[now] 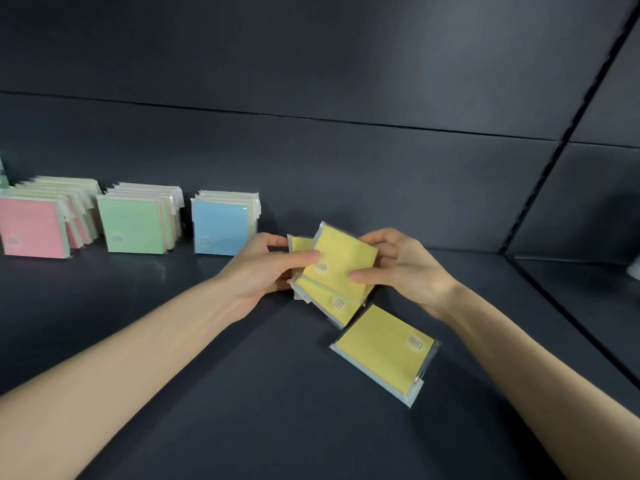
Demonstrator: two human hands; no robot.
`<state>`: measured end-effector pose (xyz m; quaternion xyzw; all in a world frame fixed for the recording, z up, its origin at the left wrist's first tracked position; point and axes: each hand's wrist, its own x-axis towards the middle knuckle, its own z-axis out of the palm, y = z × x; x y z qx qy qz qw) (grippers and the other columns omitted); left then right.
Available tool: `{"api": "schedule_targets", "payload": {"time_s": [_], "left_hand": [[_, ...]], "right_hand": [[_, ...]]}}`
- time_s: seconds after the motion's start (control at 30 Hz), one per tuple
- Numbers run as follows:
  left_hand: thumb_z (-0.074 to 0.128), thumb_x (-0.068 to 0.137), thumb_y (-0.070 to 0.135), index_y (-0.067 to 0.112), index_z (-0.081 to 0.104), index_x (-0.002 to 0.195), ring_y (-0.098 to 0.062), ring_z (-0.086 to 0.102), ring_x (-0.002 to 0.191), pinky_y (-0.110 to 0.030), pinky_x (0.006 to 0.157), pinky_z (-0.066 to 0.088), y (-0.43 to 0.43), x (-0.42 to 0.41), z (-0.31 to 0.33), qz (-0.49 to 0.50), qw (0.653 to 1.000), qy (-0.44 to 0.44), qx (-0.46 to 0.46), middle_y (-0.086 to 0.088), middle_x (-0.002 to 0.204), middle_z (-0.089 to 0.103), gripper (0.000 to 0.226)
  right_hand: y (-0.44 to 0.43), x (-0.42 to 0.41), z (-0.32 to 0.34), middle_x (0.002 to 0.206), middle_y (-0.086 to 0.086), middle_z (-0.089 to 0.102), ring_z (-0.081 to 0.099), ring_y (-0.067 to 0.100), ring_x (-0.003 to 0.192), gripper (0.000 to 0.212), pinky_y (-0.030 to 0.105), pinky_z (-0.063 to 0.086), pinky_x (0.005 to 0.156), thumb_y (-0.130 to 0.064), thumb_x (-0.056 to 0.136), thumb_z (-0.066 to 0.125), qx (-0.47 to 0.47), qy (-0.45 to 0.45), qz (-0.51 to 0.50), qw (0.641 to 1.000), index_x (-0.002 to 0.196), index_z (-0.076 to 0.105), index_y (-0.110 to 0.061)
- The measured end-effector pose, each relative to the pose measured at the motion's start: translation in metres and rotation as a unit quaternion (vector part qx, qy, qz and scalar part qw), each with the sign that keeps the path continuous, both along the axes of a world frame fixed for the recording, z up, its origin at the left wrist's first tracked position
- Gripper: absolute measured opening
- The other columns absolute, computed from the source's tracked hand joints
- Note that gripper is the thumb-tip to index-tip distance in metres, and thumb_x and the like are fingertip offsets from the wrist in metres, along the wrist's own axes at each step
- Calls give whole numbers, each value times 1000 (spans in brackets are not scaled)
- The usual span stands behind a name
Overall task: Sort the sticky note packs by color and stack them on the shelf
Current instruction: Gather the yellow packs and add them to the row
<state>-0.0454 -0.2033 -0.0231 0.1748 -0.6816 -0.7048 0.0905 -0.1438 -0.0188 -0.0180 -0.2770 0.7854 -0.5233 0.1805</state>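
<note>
Hands (head view): left hand [266,268] and right hand [405,271] meet over the middle of the shelf [242,393], both pinching the top yellow pack [343,261].
Left grip: thumb on the pack's front near its left edge, fingers curled behind.
Right grip: thumb on the lower right edge, fingers curled round the far side.
Top yellow pack: tilted, held between the two hands.
Second yellow pack [300,243]: only a corner shows, behind the left thumb.
Third yellow pack [329,301]: directly under the held one; who holds it, cannot tell.
Loose yellow pack [384,351]: flat on the shelf, nearer the camera, touched by neither hand.
Sorted rows: pink row [33,226], green row [135,223], blue row [221,225], upright, left of the hands; blue nearest the left hand.
</note>
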Motion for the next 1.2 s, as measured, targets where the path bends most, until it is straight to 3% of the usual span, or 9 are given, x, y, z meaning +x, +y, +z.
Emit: {"api": "schedule_targets", "payload": {"time_s": [0.1,0.3,0.47,0.67,0.8,0.87,0.97,1.1,1.2], "left_hand": [[67,86,15,11,65,103,-21,69,88,-27,67,55,-4,1,-3,27,999,33,5,-9,101,72,17],[56,94,18,25,65,95,-18,64,97,-45,95,50,-7,-1,-7,132,985,100,-39,1,98,70,12],[61,90,28,32,61,96,-16,57,96,-38,91,45,-8,-1,-4,146,982,111,-40,4,90,63,7],[52,94,40,25,69,98,-14,57,89,-30,84,44,1,2,-3,47,994,91,-28,5,89,66,23],[57,83,54,16,65,110,-11,65,95,-32,94,47,4,4,4,-32,996,83,27,2,99,72,48],[72,79,38,16,65,108,-11,65,93,-33,94,46,4,5,6,-46,993,103,-39,2,99,70,36],[72,81,12,29,64,101,-12,64,97,-34,95,50,-4,-1,15,-47,973,113,-197,3,103,68,28],[71,82,11,26,63,114,-17,59,106,-35,99,46,-23,-18,36,-73,922,94,-369,-3,114,58,36],[73,80,10,19,64,115,-16,60,103,-28,94,46,-36,-33,54,-70,882,88,-457,1,110,62,38]], "right_hand": [[3,0,0,101,-1,71,69,15,91,44,26,57,78,2,71,77,-74,4,-58,996,104,56,-19],[9,-3,2,97,1,72,70,16,90,32,25,56,74,2,76,72,-177,2,-109,978,99,58,-15],[5,3,2,99,3,73,68,25,96,27,35,55,86,0,76,72,-204,-3,-74,976,97,62,-13],[-3,13,1,97,1,73,70,19,91,28,29,57,77,0,77,72,-164,-6,-21,986,100,60,-11],[-6,18,1,93,5,73,70,18,81,31,30,58,70,0,81,69,-134,17,-19,991,106,55,-10],[-7,17,4,88,6,71,69,15,75,34,26,58,66,-1,80,70,-135,37,-22,990,106,53,-16],[-13,13,5,84,3,69,66,14,72,34,27,56,71,-9,81,72,-85,116,-25,989,105,55,-25],[-29,1,9,89,0,69,66,13,76,33,24,54,74,-24,83,71,-2,195,-45,980,114,57,-20],[-45,-10,15,91,4,68,67,17,75,32,32,57,74,-24,85,69,7,200,-58,978,112,55,-15]]}}
